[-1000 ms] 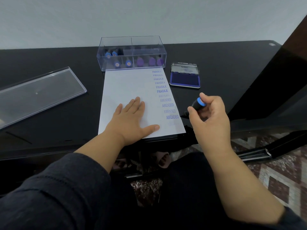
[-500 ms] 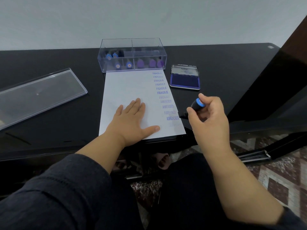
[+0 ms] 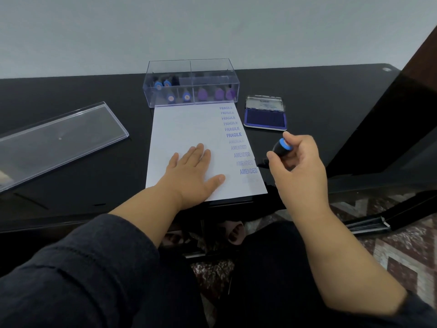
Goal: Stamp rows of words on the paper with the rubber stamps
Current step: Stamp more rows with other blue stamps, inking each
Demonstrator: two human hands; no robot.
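Note:
A white sheet of paper (image 3: 186, 129) lies on the black table (image 3: 82, 166), with blue rows reading FRAGILE and AMENDED down its right side. My left hand (image 3: 191, 176) presses flat on the paper's lower middle, fingers straight. My right hand (image 3: 298, 162) grips a black rubber stamp with a blue cap (image 3: 280, 147), tilted, just off the paper's right edge beside the lowest AMENDED rows. The open blue ink pad (image 3: 265, 117) sits behind that hand.
A clear plastic box (image 3: 191, 67) holding several blue and purple stamps stands at the paper's far edge. Its clear lid (image 3: 59, 140) lies at the left. The table's front edge runs just under the paper; a dark leg rises at the right.
The view has tilted slightly, shifting everything down in the frame. My right hand with the stamp has stayed beside the paper's right edge; the left hand has not moved.

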